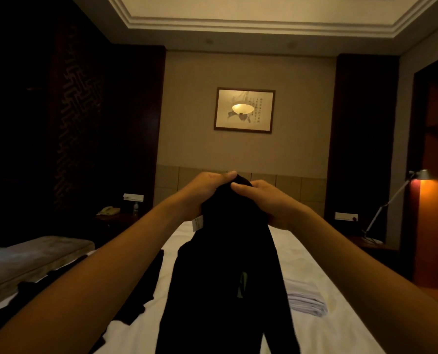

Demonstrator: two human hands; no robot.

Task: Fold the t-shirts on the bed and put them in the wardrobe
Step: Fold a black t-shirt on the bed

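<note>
A black t-shirt (pixel 228 277) hangs in the air over the white bed (pixel 340 328), held up by its top edge. My left hand (pixel 202 192) and my right hand (pixel 269 203) both grip that top edge close together, fingers pinched on the fabric. A small white label (pixel 197 223) dangles below my left hand. More dark clothing (pixel 136 297) lies spread on the bed's left side, partly hidden by my left forearm. A folded white t-shirt (pixel 307 300) rests on the bed to the right of the hanging one.
The room is dim. A padded headboard (pixel 289 185) and a framed picture (pixel 244 109) are straight ahead. A bench (pixel 34 256) stands left, a nightstand with a phone (pixel 108 211) behind it. A lit desk lamp (pixel 417 175) and an open wooden recess (pixel 437 175) are at right.
</note>
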